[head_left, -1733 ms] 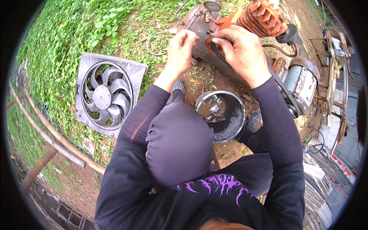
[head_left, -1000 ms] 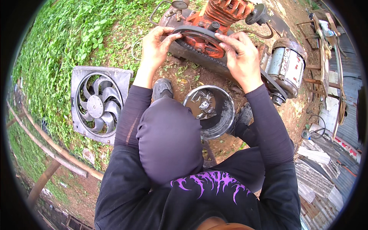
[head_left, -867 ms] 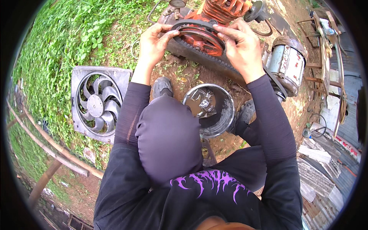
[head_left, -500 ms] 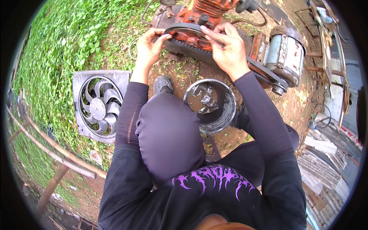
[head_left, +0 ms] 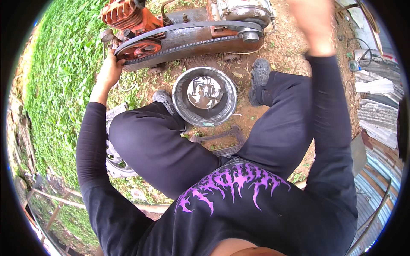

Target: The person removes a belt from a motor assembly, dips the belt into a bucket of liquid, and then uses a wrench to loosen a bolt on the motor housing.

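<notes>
My left hand (head_left: 110,70) is closed at the left rim of a red spoked pulley (head_left: 141,48), thumb in front and fingers behind. A black toothed drive belt (head_left: 188,27) loops from this pulley to a smaller pulley (head_left: 251,34) beside an electric motor (head_left: 243,9). Whether my fingers press the belt or the bare rim is hidden. My right hand (head_left: 315,23) is raised at the upper right, apart from the machine; motion smears its fingers. The pulley belongs to an air compressor with an orange finned head (head_left: 121,15).
Between my feet stands a black bucket (head_left: 233,96) with dirty liquid and metal parts. A dark metal tool (head_left: 220,135) lies on the soil nearer me. A grey fan (head_left: 117,169) is partly hidden behind my left leg. Roofing sheets (head_left: 376,113) lie at the right.
My right hand has left the belt and swung up and right. My left hand has shifted to the pulley's left rim. The view has turned, bringing the whole belt into sight.
</notes>
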Demonstrator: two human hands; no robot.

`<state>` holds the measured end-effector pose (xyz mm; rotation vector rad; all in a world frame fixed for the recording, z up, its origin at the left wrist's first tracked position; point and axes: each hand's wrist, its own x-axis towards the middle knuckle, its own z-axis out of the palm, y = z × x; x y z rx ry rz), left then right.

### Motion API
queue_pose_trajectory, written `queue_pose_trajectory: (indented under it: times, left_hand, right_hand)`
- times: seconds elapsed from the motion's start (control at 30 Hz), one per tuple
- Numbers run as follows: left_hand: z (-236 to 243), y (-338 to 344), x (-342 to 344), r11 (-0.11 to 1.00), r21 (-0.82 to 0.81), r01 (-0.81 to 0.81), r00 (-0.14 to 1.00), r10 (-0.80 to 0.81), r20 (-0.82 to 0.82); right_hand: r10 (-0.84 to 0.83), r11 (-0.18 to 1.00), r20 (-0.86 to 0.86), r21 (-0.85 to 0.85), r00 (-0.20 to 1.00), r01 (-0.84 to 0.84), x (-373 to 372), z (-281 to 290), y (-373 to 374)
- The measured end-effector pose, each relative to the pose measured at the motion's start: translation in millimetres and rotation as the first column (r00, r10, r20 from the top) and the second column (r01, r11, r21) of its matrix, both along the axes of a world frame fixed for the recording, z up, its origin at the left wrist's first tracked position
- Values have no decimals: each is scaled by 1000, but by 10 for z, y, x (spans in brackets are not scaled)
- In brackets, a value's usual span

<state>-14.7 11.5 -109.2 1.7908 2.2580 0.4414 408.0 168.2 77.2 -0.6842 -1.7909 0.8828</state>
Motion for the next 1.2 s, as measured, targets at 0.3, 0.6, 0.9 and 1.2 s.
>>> queue_pose_trajectory:
  times: [0.3,0.6,0.9,1.2]
  left_hand:
    - [-137,159,-151,904,-392,-172,978,108,-180]
    - [324,289,407,883,-412,-226,973,185,-139]
    - [340,170,398,888,-424,-179,983,149,-103]
    - [403,131,394,932,-348,-100,995,97,-24]
  right_hand:
    - [690,724,657,-625,303,-293,63,-1610,-629]
    - [386,886,883,-436,268,160,-216,-4858,-1333]
    - [371,688,862,-504,344,522,-994,-4987,-1467]
    - [238,794,934,-346,267,501,-733,-4882,-1272]
